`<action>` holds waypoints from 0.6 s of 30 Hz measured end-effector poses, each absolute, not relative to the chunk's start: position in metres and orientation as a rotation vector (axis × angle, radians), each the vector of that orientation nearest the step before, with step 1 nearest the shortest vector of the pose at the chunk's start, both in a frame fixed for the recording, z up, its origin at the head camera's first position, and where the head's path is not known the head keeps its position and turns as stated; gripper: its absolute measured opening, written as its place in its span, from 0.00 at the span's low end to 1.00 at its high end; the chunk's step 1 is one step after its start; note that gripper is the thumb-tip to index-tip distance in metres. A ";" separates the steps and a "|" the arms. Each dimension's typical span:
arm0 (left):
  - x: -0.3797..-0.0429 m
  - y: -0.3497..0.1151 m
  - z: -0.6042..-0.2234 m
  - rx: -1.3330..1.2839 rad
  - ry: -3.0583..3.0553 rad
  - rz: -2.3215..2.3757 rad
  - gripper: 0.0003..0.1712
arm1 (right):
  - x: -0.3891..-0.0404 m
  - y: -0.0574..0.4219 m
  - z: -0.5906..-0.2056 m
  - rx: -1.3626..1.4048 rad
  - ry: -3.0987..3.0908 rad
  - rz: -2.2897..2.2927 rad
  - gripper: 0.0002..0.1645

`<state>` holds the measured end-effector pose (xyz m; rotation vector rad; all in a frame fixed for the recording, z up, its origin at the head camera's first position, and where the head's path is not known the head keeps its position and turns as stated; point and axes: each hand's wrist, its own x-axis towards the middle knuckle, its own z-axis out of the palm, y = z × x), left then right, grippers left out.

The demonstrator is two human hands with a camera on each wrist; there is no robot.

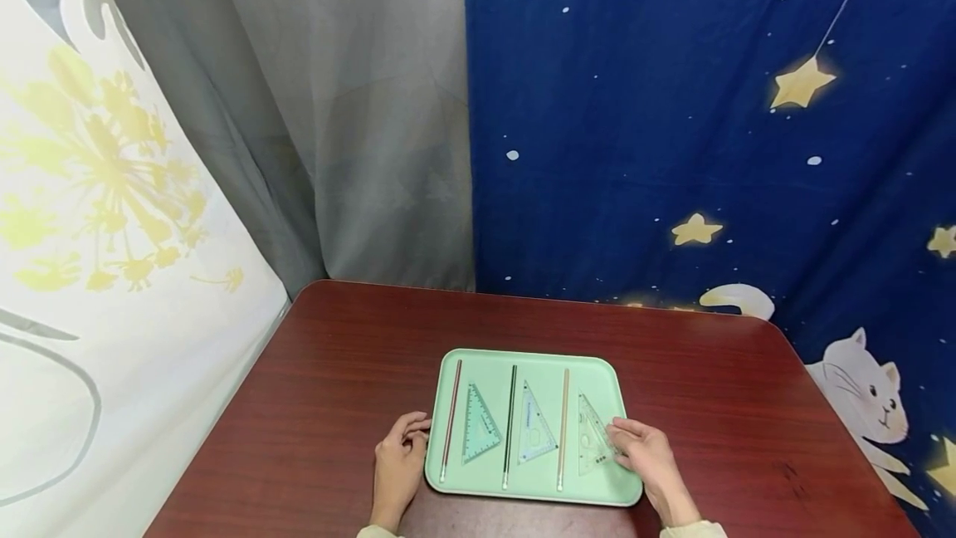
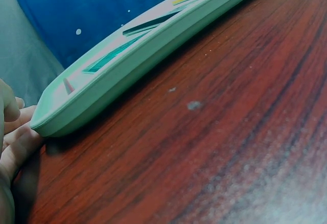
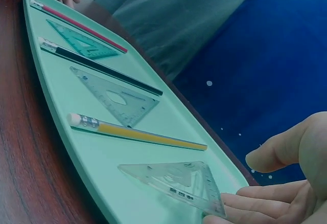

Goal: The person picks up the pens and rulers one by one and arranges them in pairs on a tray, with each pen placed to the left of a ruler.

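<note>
A pale green tray (image 1: 485, 364) lies on the table with three pencils and three set squares in a row. From the left come a red pencil (image 1: 451, 422), a teal set square (image 1: 470, 438), a black pencil (image 1: 509, 426), a bluish clear set square (image 1: 529, 413), a yellow pencil (image 3: 153, 137) and a clear set square (image 3: 153, 175). My left hand (image 1: 399, 463) rests by the tray's left side, loosely bent fingers against its edge. Over the right rim, my right hand (image 1: 648, 459) has its fingertips at the clear set square's corner, the thumb raised apart from it.
The dark red wooden table (image 1: 358, 339) extends around the tray on all sides. Behind it hang a grey curtain (image 1: 388, 106) and a blue one with stars (image 1: 635, 106). A white patterned cloth (image 1: 149, 355) hangs along the left edge.
</note>
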<state>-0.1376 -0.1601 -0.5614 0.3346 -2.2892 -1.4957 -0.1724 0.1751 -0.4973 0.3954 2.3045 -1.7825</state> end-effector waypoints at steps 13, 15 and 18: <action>-0.137 -0.165 -0.562 0.362 -2.290 -1.512 0.16 | -0.174 0.185 -0.494 0.412 2.284 -1.834 0.27; -0.137 -0.166 -0.562 0.362 -2.290 -1.505 0.16 | -0.175 0.187 -0.494 0.412 2.286 -1.831 0.26; -0.138 -0.166 -0.562 0.362 -2.283 -1.483 0.16 | -0.177 0.188 -0.494 0.401 2.276 -1.836 0.26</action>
